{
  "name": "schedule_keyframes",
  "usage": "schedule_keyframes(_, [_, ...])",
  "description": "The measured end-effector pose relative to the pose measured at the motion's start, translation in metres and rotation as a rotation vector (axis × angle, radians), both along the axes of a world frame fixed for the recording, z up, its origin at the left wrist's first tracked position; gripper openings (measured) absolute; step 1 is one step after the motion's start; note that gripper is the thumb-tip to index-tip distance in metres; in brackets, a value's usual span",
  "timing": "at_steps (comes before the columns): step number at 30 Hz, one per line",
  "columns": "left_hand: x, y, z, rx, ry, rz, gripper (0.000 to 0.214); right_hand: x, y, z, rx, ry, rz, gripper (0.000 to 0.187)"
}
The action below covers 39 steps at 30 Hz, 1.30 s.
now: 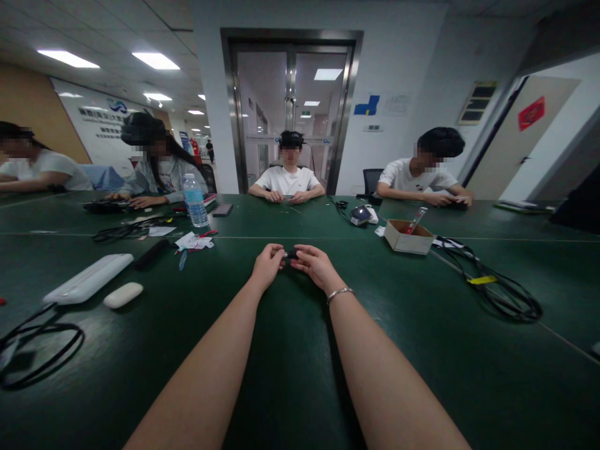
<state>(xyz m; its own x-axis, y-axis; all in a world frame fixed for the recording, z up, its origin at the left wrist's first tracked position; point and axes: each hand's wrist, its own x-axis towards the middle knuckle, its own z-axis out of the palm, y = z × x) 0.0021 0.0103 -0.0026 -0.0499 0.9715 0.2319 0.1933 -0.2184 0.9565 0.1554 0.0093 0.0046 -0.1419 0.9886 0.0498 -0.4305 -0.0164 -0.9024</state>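
Both hands meet above the dark green table (285, 325), around a small black object with a silvery end (291, 254). Its kind cannot be made out. My left hand (268, 267) is closed, thumb and fingers pinching the silvery end. On the other side, my right hand (319, 267) pinches the black part between thumb and fingers; a metal bangle (340, 294) circles that wrist. Fingers cover much of the object.
To the left are a white pouch-like case (89, 279), a white oval case (123, 295), paper scraps (194, 241) and a water bottle (195, 201). On the right stand a cardboard box (409, 237) and coiled black cable (504, 294). Several people sit around the table.
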Motion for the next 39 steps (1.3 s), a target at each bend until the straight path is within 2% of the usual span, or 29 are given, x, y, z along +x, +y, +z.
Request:
schedule_keyframes(2, [-0.0004,0.0000,0.0004,-0.006,0.023,0.010,0.023,0.0000,-0.0002,0.0003,-0.002,-0.005,0.002,0.018])
schedule_keyframes(5, [-0.0014,0.0008,-0.0004,0.066,0.074,0.035,0.025,0.0003,-0.0003,0.0005,0.001,-0.002,0.004,0.017])
schedule_keyframes(9, [-0.0018,0.0014,-0.0018,0.030,0.075,-0.001,0.024,0.0002,-0.0009,0.0012,0.000,-0.005,0.010,0.017])
schedule_keyframes(12, [-0.0015,0.0016,-0.0022,0.079,0.095,0.013,0.026,-0.0001,-0.0018,0.0021,-0.002,-0.006,0.004,0.017])
schedule_keyframes(22, [-0.0006,-0.0008,0.0006,0.010,0.057,0.001,0.024,0.0001,-0.0036,0.0040,-0.010,-0.011,0.010,0.018])
schedule_keyframes(25, [-0.0001,0.0002,0.0000,0.050,0.080,0.009,0.026,-0.0001,-0.0034,0.0039,-0.009,-0.003,0.012,0.019])
schedule_keyframes(29, [-0.0003,0.0019,-0.0021,0.000,0.047,-0.033,0.026,-0.0004,-0.0034,0.0042,-0.007,-0.015,0.013,0.018])
schedule_keyframes(39, [-0.0010,0.0017,-0.0021,0.050,0.071,-0.002,0.023,-0.0005,-0.0030,0.0043,-0.012,-0.024,0.018,0.017])
